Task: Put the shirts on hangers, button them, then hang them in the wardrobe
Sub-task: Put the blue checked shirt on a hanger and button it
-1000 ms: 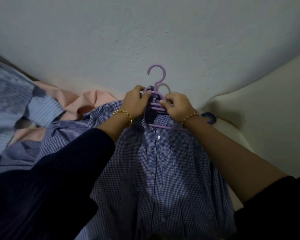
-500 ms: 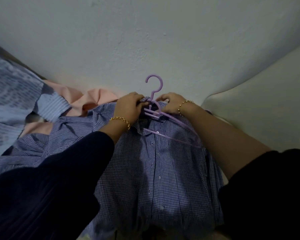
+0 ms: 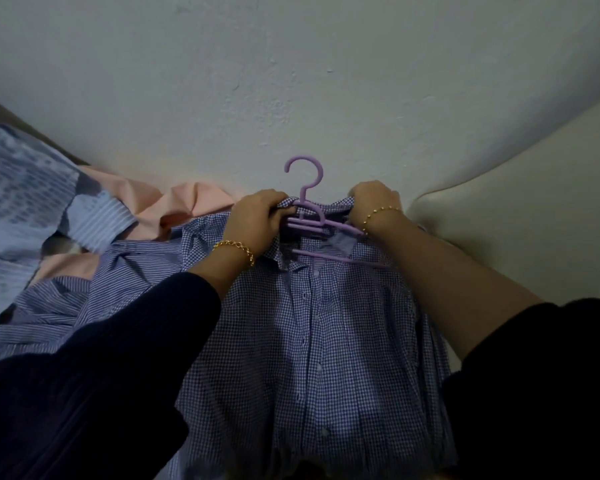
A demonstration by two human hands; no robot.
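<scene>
Gripping the collar of the checked shirt [image 3: 319, 341] with left hand [image 3: 260, 216] and right hand [image 3: 374, 202], either side of the purple hanger [image 3: 305, 197]; hook end farthest away, hem nearest, equally reachable.

The surface underneath is lying hidden beneath fabric throughout. A blue patterned sheet [image 3: 18, 188] is lying bunched along the left side. A pink cloth [image 3: 187, 206] is lying crumpled beside it, up against the wall [image 3: 291, 81]. A striped shirt [image 3: 125, 268] is lying spread in front of the pink cloth, partly covering it. A checked shirt [image 3: 326, 341] is lying flat, front up, at the centre, its left edge overlapping the striped shirt. A cream pad [image 3: 516, 237] is bordering it on the right.
</scene>
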